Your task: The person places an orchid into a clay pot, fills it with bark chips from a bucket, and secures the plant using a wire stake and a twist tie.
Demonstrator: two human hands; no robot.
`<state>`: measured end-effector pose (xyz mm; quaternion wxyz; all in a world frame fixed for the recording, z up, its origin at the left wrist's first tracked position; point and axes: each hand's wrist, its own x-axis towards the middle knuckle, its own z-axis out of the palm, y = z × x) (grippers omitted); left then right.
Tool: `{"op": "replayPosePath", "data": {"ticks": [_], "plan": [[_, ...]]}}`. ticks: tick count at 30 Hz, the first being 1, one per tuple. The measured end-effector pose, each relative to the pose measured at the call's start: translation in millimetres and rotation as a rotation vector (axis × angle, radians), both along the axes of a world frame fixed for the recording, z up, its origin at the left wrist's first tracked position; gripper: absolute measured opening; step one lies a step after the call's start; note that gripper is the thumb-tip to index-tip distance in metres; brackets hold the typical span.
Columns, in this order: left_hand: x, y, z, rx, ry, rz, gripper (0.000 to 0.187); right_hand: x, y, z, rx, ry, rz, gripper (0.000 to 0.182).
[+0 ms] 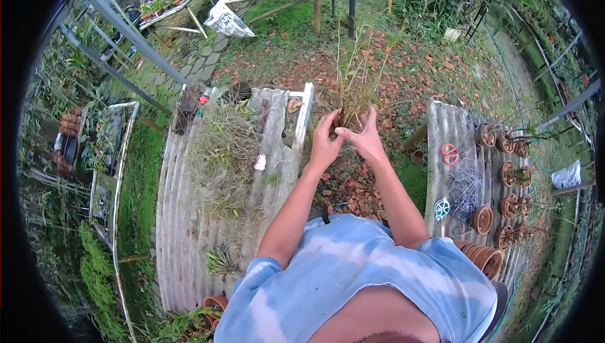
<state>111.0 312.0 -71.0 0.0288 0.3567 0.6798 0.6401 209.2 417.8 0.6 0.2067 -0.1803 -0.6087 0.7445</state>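
Observation:
Between the two benches, I hold up a plant clump [356, 100] with thin, upright stems and a tangled brownish-green base. My left hand [325, 141] is curled around the left side of that base. On the other side, my right hand [367, 137] grips it, with the thumbs close together in front. Whatever the fingers press against behind the clump is hidden. To the left, a heap of stringy roots and leafy stems [227, 154] covers much of a corrugated bench [173, 217].
The right bench [441, 122] carries red-handled scissors [449, 153], a wire tangle [465, 188], a green-and-white reel [442, 208] and several clay pots [482, 219]. A small plant [218, 260] lies on the left bench. Brick chips [353, 188] cover the ground; metal posts [351, 3] stand ahead.

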Motion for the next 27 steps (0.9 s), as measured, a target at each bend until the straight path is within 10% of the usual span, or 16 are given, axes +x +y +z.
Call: {"op": "replayPosePath", "data": {"ticks": [4, 9, 13, 27], "plan": [[73.9, 40.5, -7.1, -0.115, 0.093, -0.046, 0.057, 50.9, 44.2, -28.4, 0.201, 0.042, -0.133, 0.141], [132.2, 78.3, -4.5, -0.156, 0.249, -0.190, 0.060, 110.8, 72.9, -46.8, 0.235, -0.171, -0.371, 0.070], [156.7, 89.0, 3.7, -0.122, 0.211, -0.328, 0.065, 142.5, 90.3, -51.5, 0.067, -0.043, -0.641, 0.047], [93.0, 47.0, -11.3, -0.051, -0.436, -0.268, 0.071, 204.5, 95.1, -24.8, 0.197, 0.117, -0.853, 0.053]]}}
